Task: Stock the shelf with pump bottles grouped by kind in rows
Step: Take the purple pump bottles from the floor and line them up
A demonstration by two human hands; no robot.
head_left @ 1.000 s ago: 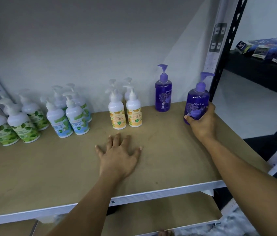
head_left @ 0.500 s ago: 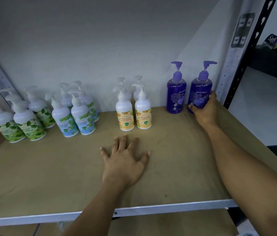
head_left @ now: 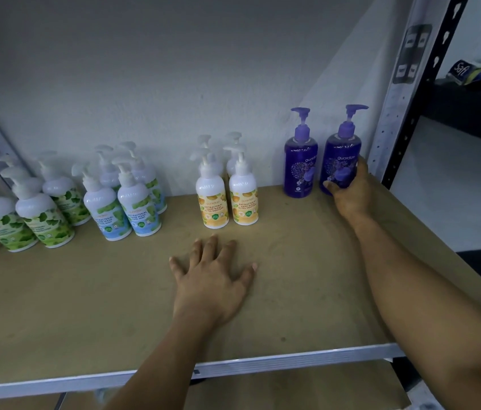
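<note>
right hand (head_left: 351, 193) grips purple pump bottle (head_left: 342, 161), upright at shelf (head_left: 85, 306) back, just beside second purple bottle (head_left: 300, 167) | left hand (head_left: 209, 279) flat on shelf, fingers spread | yellow-label bottles (head_left: 227, 199) centre | blue-label bottles (head_left: 124, 208), green-label bottles (head_left: 26, 220) left

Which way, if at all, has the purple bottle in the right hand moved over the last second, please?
Yes. The held purple bottle moved back towards the wall, closing up beside the standing purple bottle; the right hand grips it.
</note>
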